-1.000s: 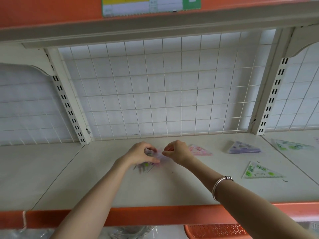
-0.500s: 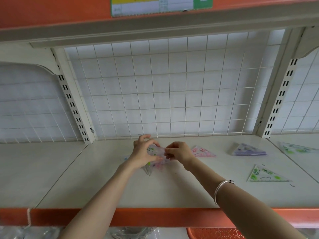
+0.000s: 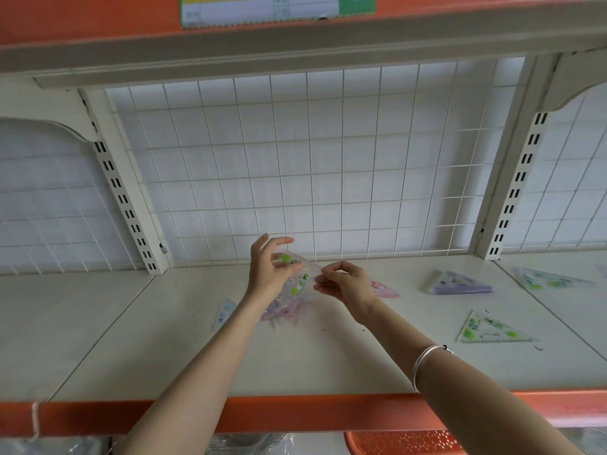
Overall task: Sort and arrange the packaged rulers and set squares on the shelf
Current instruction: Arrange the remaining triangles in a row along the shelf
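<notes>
Holding a green-printed set square (image 3: 297,274) lifted just above the shelf (image 3: 328,356), near its back edge, mid-span; left hand (image 3: 269,269) half spread, thumb on the packet's face, fingers behind it; right hand (image 3: 345,284) curled, pinching the packet's right tip; mixed pile of pink and purple packets (image 3: 285,311) lies beneath; purple stack (image 3: 460,284) and front green packet (image 3: 489,331) sit well apart toward the right end.

Shelf (image 3: 164,356): pale cream board, orange front edge (image 3: 295,412).
Back: white wire grid panel (image 3: 295,159).
Supports: slotted cream uprights (image 3: 124,205) on either side.
Above: upper shelf (image 3: 295,37) with a printed label (image 3: 276,9).
Light: soft, even.
</notes>
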Demonstrator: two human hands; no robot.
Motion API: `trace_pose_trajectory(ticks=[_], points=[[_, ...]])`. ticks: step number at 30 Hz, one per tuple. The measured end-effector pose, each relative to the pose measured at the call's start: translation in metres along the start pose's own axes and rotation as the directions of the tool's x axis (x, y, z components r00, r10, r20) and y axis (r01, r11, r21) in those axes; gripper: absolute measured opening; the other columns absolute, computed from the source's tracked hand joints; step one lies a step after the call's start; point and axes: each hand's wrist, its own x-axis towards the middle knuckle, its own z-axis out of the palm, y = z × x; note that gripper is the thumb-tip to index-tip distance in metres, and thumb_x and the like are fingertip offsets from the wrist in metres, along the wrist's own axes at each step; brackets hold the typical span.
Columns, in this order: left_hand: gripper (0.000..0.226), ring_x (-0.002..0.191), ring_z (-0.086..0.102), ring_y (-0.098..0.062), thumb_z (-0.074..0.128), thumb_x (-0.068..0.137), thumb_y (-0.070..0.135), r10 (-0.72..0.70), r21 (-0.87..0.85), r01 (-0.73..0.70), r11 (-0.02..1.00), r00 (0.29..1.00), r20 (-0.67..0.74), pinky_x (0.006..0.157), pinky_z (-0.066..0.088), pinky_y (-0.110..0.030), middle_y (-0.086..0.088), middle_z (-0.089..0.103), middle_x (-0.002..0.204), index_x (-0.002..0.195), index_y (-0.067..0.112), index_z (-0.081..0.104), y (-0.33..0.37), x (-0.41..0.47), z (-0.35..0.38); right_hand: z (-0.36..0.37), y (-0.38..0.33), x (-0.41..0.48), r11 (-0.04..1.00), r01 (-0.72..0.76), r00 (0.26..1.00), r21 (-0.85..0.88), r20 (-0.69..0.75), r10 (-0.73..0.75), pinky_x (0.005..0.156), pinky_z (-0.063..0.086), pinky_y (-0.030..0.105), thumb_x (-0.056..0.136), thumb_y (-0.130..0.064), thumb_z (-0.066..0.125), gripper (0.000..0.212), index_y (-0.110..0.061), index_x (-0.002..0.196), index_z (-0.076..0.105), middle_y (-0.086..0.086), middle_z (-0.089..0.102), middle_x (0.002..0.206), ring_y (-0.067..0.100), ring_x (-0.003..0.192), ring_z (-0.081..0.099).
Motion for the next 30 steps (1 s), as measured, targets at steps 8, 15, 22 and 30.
trace_pose_trajectory(ticks=[8, 15, 22, 30], points=[[0.037, 0.069, 0.070, -0.015, 0.074, 0.079, 0.001, -0.322, -0.544, 0.259, 0.798, 0.947, -0.021, 0.065, 0.057, -0.024, -0.010, 0.072, 0.083, 0.114, 0.001, 0.062, -0.004, -0.012, 0.014, -0.005, -0.002, -0.006, 0.989, 0.147, 0.988, 0.034, -0.051, -0.145, 0.059, 0.053, 0.021, 0.091, -0.003, 0.057, 0.012, -0.003, 0.079, 0.059, 0.011, 0.066, 0.071, 0.017, 0.057, 0.063], [0.006, 0.074, 0.065, -0.021, 0.073, 0.082, 0.011, -0.337, -0.603, 0.250, 0.758, 0.941, -0.034, 0.052, 0.051, -0.021, -0.007, 0.071, 0.079, 0.086, 0.007, 0.071, -0.014, -0.029, 0.016, -0.009, 0.005, -0.012, 0.982, 0.190, 0.974, 0.017, -0.129, -0.186, 0.059, 0.052, 0.021, 0.093, -0.003, 0.055, 0.014, -0.004, 0.081, 0.060, 0.009, 0.065, 0.069, 0.015, 0.054, 0.061], [0.002, 0.073, 0.067, -0.017, 0.068, 0.084, 0.003, -0.228, -0.554, 0.169, 0.815, 0.973, -0.039, 0.069, 0.055, -0.027, -0.005, 0.072, 0.075, 0.086, 0.004, 0.067, -0.012, -0.032, 0.011, -0.015, 0.002, -0.013, 0.970, 0.235, 0.960, 0.058, -0.172, -0.222, 0.060, 0.053, 0.020, 0.093, -0.004, 0.056, 0.012, -0.003, 0.082, 0.061, 0.009, 0.067, 0.069, 0.016, 0.056, 0.063], [0.012, 0.064, 0.068, -0.012, 0.061, 0.088, -0.001, -0.193, -0.490, 0.214, 0.845, 0.977, 0.095, 0.052, 0.051, -0.022, 0.000, 0.073, 0.075, 0.086, 0.011, 0.063, -0.008, -0.037, 0.013, -0.018, 0.002, -0.015, 0.980, 0.197, 0.972, 0.030, -0.135, -0.192, 0.057, 0.050, 0.021, 0.091, 0.001, 0.055, 0.009, -0.003, 0.084, 0.061, 0.008, 0.068, 0.071, 0.014, 0.058, 0.063]])
